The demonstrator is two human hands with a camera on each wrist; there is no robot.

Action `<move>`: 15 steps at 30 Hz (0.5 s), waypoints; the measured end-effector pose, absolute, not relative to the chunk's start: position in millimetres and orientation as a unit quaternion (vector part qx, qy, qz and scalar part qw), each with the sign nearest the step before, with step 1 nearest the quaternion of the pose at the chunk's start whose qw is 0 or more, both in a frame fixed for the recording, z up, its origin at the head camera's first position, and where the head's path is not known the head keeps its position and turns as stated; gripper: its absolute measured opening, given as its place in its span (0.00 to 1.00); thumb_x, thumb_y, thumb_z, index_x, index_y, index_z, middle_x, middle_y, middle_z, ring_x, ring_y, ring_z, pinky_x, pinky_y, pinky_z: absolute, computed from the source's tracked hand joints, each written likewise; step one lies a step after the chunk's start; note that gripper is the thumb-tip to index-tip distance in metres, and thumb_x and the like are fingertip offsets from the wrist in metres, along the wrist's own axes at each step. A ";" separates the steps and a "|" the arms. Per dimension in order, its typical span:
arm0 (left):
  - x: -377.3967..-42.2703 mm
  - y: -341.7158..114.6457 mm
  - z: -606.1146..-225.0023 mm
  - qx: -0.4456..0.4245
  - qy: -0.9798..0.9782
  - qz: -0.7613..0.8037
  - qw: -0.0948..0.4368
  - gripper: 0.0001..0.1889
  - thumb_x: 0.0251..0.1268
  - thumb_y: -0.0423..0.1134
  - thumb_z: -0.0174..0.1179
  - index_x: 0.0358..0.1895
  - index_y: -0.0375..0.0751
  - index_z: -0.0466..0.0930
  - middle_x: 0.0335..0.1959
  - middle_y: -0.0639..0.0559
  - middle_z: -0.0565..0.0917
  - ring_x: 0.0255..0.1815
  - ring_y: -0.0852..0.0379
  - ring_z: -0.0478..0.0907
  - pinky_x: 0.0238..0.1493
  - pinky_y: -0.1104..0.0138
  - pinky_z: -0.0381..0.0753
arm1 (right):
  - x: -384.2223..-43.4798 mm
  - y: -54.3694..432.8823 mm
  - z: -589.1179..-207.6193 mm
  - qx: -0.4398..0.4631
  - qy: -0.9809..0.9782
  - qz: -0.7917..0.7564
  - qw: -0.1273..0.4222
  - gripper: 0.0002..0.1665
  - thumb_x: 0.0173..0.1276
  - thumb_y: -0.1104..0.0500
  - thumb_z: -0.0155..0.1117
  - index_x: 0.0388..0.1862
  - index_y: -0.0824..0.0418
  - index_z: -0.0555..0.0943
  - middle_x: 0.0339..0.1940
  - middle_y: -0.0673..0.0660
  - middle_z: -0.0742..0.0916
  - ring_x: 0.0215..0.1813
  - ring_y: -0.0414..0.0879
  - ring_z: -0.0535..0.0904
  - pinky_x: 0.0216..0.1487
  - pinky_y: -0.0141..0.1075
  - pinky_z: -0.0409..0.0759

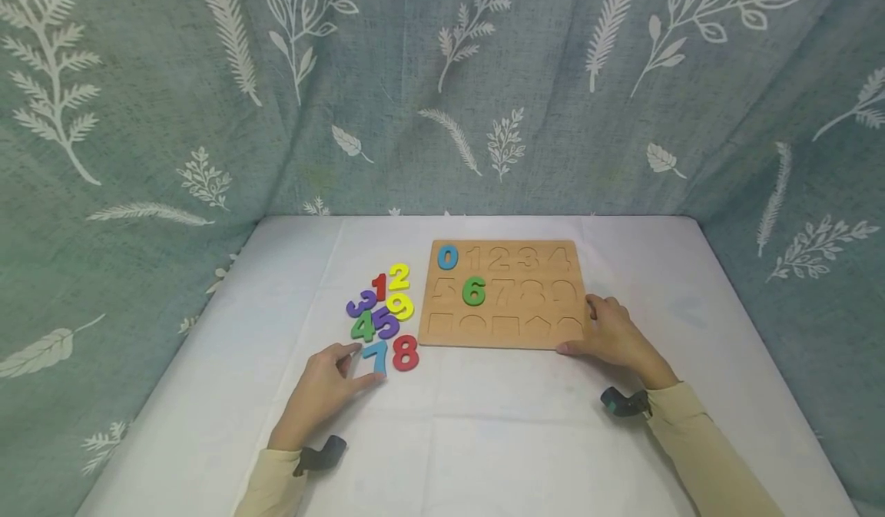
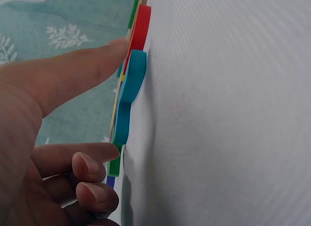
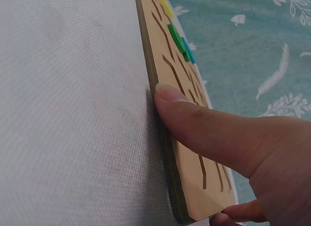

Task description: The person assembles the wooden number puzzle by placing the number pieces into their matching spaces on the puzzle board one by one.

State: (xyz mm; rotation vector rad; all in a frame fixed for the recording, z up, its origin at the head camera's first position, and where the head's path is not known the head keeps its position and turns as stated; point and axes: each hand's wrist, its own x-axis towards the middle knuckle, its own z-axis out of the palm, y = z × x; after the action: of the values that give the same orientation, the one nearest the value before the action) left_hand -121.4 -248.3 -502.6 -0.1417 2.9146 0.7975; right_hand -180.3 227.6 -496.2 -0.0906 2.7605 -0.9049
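Note:
My left hand (image 1: 325,382) spans the light-blue number 7 (image 1: 379,353), thumb at its foot and a fingertip at its upper left corner. In the left wrist view the blue 7 (image 2: 130,82) lies between thumb and finger, low over the white cloth. The other left fingers are curled. With my right hand (image 1: 615,336) I hold the near right corner of a wooden number board (image 1: 498,340); the thumb (image 3: 182,109) lies over its front edge, other fingers at its right side. A blue 0 (image 1: 448,257) and a green 6 (image 1: 473,292) sit on the board.
Left of the board lie a red 8 (image 1: 406,352), green 4 (image 1: 362,326), purple 5 (image 1: 385,323), yellow 9 (image 1: 399,306), purple 3 (image 1: 362,303), red 1 (image 1: 379,287) and yellow 2 (image 1: 399,276). A patterned green curtain (image 1: 401,171) surrounds the white table (image 1: 484,455).

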 end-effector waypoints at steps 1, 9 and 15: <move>-121.9 -247.7 -502.3 -0.047 0.962 0.263 0.060 0.49 0.47 0.67 0.77 0.67 0.35 0.79 0.29 0.50 0.74 0.34 0.56 0.70 0.31 0.66 0.67 | -180.3 227.7 -496.1 -0.031 0.943 -0.310 0.117 0.73 0.49 0.34 0.83 0.78 0.77 0.58 0.61 0.73 0.75 0.62 0.64 0.71 0.61 0.59 0.76; -122.3 -241.5 -500.7 -0.039 0.965 0.251 0.067 0.45 0.49 0.61 0.79 0.67 0.36 0.79 0.28 0.51 0.72 0.33 0.56 0.70 0.30 0.67 0.66 | -180.2 228.0 -496.7 -0.036 0.942 -0.315 0.111 0.72 0.50 0.36 0.84 0.78 0.77 0.58 0.61 0.74 0.75 0.62 0.65 0.70 0.62 0.60 0.75; -121.5 -239.1 -499.3 -0.035 0.968 0.241 0.067 0.44 0.49 0.58 0.80 0.67 0.36 0.79 0.29 0.51 0.72 0.32 0.56 0.69 0.29 0.67 0.65 | -180.1 228.2 -497.0 -0.039 0.942 -0.315 0.105 0.72 0.50 0.36 0.84 0.77 0.77 0.58 0.60 0.74 0.76 0.61 0.65 0.71 0.61 0.60 0.75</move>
State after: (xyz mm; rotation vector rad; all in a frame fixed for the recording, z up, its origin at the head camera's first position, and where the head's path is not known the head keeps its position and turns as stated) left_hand -121.5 -239.1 -499.3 -0.1048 2.9169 0.7258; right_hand -180.1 228.2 -497.0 -0.1139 2.7772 -0.9278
